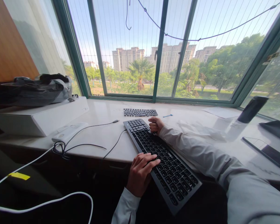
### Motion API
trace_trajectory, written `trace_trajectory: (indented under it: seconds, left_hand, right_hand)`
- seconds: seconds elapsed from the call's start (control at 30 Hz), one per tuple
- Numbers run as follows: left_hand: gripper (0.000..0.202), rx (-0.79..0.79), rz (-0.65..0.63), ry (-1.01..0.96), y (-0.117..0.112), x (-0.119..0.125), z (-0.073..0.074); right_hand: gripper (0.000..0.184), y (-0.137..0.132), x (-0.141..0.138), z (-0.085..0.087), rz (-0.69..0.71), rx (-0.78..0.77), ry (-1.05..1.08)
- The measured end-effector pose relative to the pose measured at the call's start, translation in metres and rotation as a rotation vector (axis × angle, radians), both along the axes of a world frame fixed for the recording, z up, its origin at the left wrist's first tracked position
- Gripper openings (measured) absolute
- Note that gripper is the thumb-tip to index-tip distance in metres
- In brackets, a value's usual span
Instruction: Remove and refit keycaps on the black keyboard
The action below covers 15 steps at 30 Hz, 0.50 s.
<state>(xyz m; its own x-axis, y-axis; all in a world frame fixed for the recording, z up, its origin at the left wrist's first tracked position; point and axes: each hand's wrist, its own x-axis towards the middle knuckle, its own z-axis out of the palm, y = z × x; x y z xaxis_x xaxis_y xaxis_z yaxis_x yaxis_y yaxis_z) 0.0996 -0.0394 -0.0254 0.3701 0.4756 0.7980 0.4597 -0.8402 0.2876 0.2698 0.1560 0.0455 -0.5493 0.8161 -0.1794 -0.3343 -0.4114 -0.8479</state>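
Observation:
A black keyboard [163, 161] lies slantwise over the front edge of a pale stone sill [102, 130], its near end hanging off. My left hand [141, 172] grips its left edge, thumb on the keys and fingers curled under. My right hand [156, 125] rests at the keyboard's far right side, near the number pad, with fingers curled shut; what they hold, if anything, is hidden. A separate flat set of dark keycaps [140, 112] lies further back by the window.
A white box [40, 119] with a dark bag [32, 88] on it stands left. A white remote-like device [68, 130], black cables [88, 144] and a white cable [37, 205] trail left. A dark cylinder [252, 109], a tablet [268, 152] and papers [220, 112] lie right.

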Motion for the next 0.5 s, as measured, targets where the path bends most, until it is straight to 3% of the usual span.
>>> trace_trajectory:
  seconds: [0.1,0.3,0.5]
  left_hand:
    - [0.038,-0.004,0.008,-0.004,0.0,0.0,0.0]
    - [0.037,0.002,0.023,-0.004,-0.001,0.001,0.002]
    - [0.04,-0.007,0.01,-0.013,0.0,0.001,0.001]
  right_hand:
    - [0.04,-0.004,0.001,-0.002,0.003,0.051,0.038]
    - [0.035,-0.011,-0.005,-0.005,0.165,0.263,0.035]
    - [0.036,-0.001,-0.009,-0.004,0.225,0.191,-0.078]
